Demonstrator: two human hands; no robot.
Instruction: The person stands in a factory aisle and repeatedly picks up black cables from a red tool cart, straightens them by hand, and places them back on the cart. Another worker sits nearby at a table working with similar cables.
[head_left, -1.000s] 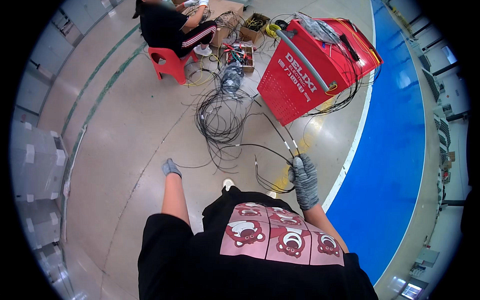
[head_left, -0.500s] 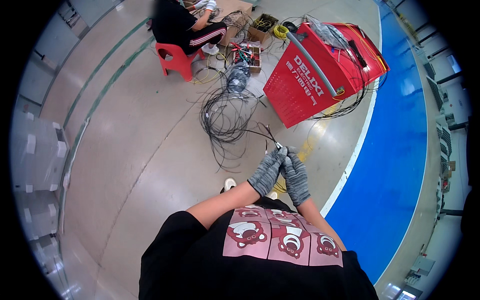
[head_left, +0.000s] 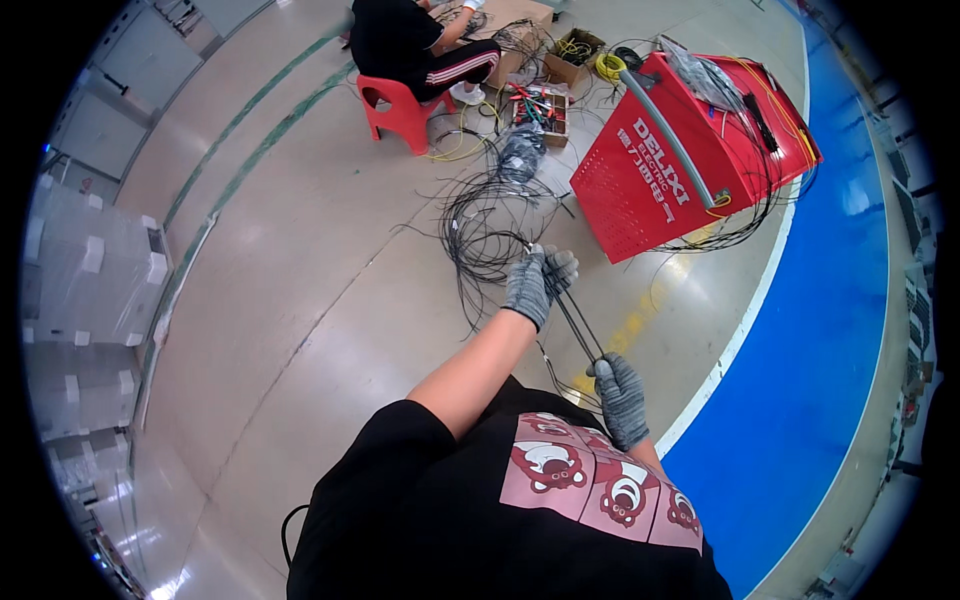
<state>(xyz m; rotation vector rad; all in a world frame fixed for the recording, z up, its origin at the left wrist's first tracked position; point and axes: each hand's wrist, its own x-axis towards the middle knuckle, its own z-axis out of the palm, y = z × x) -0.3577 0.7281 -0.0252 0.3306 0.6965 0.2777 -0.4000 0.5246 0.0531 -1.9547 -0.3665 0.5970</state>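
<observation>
Left hand (head_left: 533, 285) in a grey knit glove is reaching out at frame centre, fingers curling shut around a bundle of thin black cables (head_left: 575, 320). Right hand (head_left: 620, 395), same glove, is sitting lower right of it, close to the torso, fist clenching the other end of that bundle. The cables are running taut and straight between the two hands, held above the floor.

Beyond the left hand, the rest of the black wire is lying in a loose tangled coil (head_left: 490, 225) on the glossy beige concrete floor (head_left: 300, 300), upper centre. Red perforated metal cabinet (head_left: 680, 160) is lying tilted at upper right, more wires draping over it. Another person in black is sitting on a red plastic chair (head_left: 400, 108) at the top, beside an open box of tools (head_left: 535, 105). Blue floor strip (head_left: 820, 350) is running down the right; plastic-wrapped white boxes (head_left: 90, 270) are stacking up at left.
</observation>
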